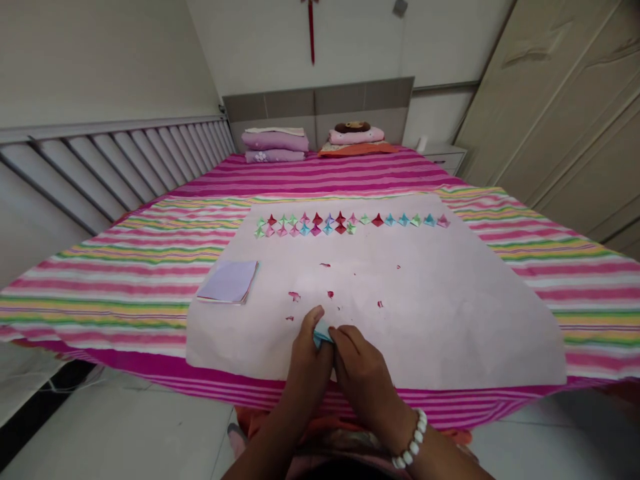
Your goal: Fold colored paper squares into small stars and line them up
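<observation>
Both my hands meet over the near edge of a large white sheet (450, 320) spread on the striped bed. My left hand (307, 357) and my right hand (363, 370) pinch a small light-blue folded paper piece (321, 331) between their fingertips. A white bead bracelet (413, 443) circles my right wrist. Farther up the sheet, several small folded paper shapes (350, 223) in red, green, blue and pink lie in rows. A stack of pale lilac paper squares (229, 281) rests at the sheet's left edge.
Tiny red paper scraps (330, 294) dot the sheet just beyond my hands. The bed cover (125, 267) is pink, green and yellow striped. Folded bedding (275, 143) and pillows (356, 137) sit at the headboard. A slatted wall (100, 167) runs on the left, wardrobe doors (565, 113) on the right.
</observation>
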Demonstrator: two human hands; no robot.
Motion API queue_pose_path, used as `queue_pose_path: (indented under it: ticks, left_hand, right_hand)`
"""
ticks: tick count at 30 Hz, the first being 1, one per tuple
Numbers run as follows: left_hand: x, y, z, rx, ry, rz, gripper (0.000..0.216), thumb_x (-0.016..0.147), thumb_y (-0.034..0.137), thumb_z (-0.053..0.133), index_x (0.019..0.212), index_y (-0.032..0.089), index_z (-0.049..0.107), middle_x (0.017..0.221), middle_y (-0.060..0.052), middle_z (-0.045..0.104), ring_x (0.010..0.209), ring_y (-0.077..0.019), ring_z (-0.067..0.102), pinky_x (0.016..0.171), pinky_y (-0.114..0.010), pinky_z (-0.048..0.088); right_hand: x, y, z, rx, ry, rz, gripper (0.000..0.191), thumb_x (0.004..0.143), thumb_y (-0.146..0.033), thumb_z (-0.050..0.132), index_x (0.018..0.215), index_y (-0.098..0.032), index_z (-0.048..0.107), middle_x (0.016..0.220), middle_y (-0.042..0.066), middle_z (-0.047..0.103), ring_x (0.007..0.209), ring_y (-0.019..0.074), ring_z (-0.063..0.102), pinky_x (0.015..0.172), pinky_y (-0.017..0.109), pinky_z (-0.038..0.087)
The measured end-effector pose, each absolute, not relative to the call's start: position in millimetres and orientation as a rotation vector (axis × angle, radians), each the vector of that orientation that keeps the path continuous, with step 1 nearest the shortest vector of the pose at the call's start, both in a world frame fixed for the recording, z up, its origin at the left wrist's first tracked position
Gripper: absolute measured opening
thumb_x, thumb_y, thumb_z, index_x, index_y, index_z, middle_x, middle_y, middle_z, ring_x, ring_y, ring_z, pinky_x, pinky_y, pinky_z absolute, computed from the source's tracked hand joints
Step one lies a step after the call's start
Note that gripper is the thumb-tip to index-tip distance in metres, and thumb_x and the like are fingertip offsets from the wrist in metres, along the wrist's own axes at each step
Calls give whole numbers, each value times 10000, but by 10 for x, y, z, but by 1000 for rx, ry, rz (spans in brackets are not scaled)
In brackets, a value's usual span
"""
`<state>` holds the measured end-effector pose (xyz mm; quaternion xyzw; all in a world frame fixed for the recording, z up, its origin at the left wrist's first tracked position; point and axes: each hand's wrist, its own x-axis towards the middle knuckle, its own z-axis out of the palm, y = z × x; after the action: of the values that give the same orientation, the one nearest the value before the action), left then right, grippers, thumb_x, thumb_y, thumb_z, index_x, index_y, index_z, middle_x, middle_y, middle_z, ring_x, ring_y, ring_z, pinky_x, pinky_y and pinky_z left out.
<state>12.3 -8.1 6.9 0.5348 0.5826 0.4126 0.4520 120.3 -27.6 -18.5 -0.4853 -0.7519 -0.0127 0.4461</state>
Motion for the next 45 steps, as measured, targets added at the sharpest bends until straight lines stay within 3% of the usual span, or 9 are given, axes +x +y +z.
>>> queue_pose_path:
  ticks: [9, 14, 20, 27, 30, 35, 39, 42, 45]
  left_hand:
    - [126, -14, -81, 1281, 1423, 1101, 540, 698, 65, 523, 1232, 131, 564, 1296, -136, 598, 1215, -268, 538, 1024, -400, 424]
    - [56, 2, -90, 1208, 1268, 1051, 540, 635, 33, 497, 1154, 118, 617, 1072, -115, 717, 1002, -247, 663, 854, -358, 530]
    - [-48, -45, 44, 1144, 1118, 1036, 375, 639, 112, 583, 981, 185, 719, 962, -58, 748, 933, -235, 677, 830, -354, 533]
    - [-268, -92, 159, 1109, 837, 786, 620, 617, 138, 760, 1219, 186, 617, 1042, -106, 710, 962, -241, 643, 789, -339, 511]
    - [-265, -81, 199, 1036, 933, 849, 418, 673, 269, 757, 1076, 171, 700, 951, -89, 728, 893, -214, 648, 769, -316, 502]
    - [-105, -90, 184, 1027, 1216, 1043, 208, 610, 298, 777, 732, 145, 706, 593, -3, 647, 541, -116, 552, 502, -220, 422]
    - [-16, -128, 175, 1050, 1185, 1133, 231, 599, 263, 776, 687, 164, 588, 578, 31, 601, 519, -95, 541, 487, -196, 422]
    - [-9, -131, 171, 1050, 1136, 1128, 319, 612, 273, 778, 832, 174, 570, 658, 16, 647, 567, -115, 592, 518, -207, 459]
    - [-34, -101, 172, 1047, 1116, 1059, 449, 651, 311, 757, 1037, 165, 581, 736, -12, 680, 614, -133, 610, 543, -226, 468]
  right_hand:
    - [1293, -210, -136, -1197, -1652, 325, 284, 826, -16, 424, 913, -185, 634, 825, 69, 622, 731, 181, 614, 641, 297, 532]
    - [1388, -173, -107, -1140, -1489, 450, 268, 786, -38, 474, 861, -208, 668, 871, 65, 638, 780, 189, 616, 652, 307, 516]
    - [1495, -174, -63, -1028, -1307, 834, 174, 788, -135, 571, 744, -232, 708, 915, 64, 657, 829, 198, 634, 653, 298, 502]
    - [1587, -177, -5, -1015, -1313, 911, 162, 803, -179, 571, 734, -238, 705, 934, 65, 661, 849, 207, 618, 675, 314, 480]
    - [1603, -187, -3, -995, -1345, 950, 170, 809, -178, 559, 760, -244, 708, 939, 60, 664, 876, 214, 618, 705, 329, 482]
    - [1617, -207, -14, -942, -1325, 1083, 220, 848, -195, 494, 864, -235, 710, 1044, 71, 670, 1030, 241, 593, 893, 389, 444]
    - [1589, -190, 30, -1004, -1130, 1277, 230, 799, -348, 649, 993, -224, 653, 967, 63, 688, 812, 202, 633, 711, 327, 497]
    - [1545, -160, 68, -1073, -1115, 1382, 254, 682, -381, 770, 827, -195, 674, 738, 17, 664, 635, 155, 583, 581, 273, 464]
    - [1504, -144, 79, -1098, -1103, 1435, 236, 679, -392, 769, 690, -182, 662, 630, -8, 624, 567, 126, 534, 538, 252, 422]
